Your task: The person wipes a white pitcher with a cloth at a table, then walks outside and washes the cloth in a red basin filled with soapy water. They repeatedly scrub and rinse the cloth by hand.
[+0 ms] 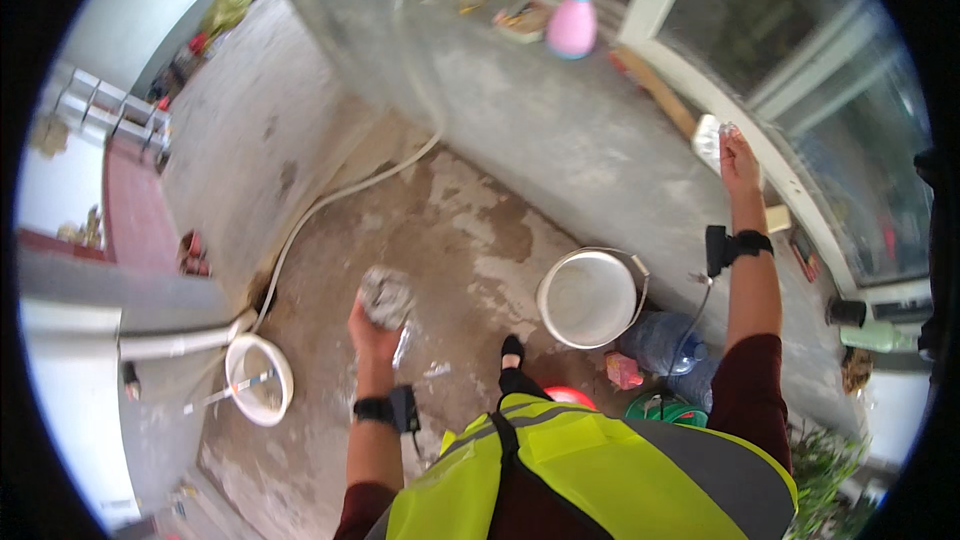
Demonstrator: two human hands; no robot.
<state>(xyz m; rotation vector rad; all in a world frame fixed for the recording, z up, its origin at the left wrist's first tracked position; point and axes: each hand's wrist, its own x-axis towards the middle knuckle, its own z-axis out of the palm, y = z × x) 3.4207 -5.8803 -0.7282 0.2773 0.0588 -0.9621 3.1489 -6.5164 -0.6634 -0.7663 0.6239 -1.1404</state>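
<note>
My left hand (373,339) grips a wadded grey cloth (387,297) above the wet concrete floor (442,240). Something clear and shiny, perhaps dripping water, shows just below it. On the right, my right hand (739,163) reaches out to the concrete ledge under the window. Its fingers are bunched beside a white object (706,141), perhaps a small tray. A glint shows at the fingertips, but whether they hold anything is too small to tell.
A white bucket (553,315) stands by the ledge wall, near blue water jugs (656,341) and a pink container (622,370). At left are a white basin (234,375) and a pale hose (315,210). A pink spray bottle (572,28) stands on the ledge.
</note>
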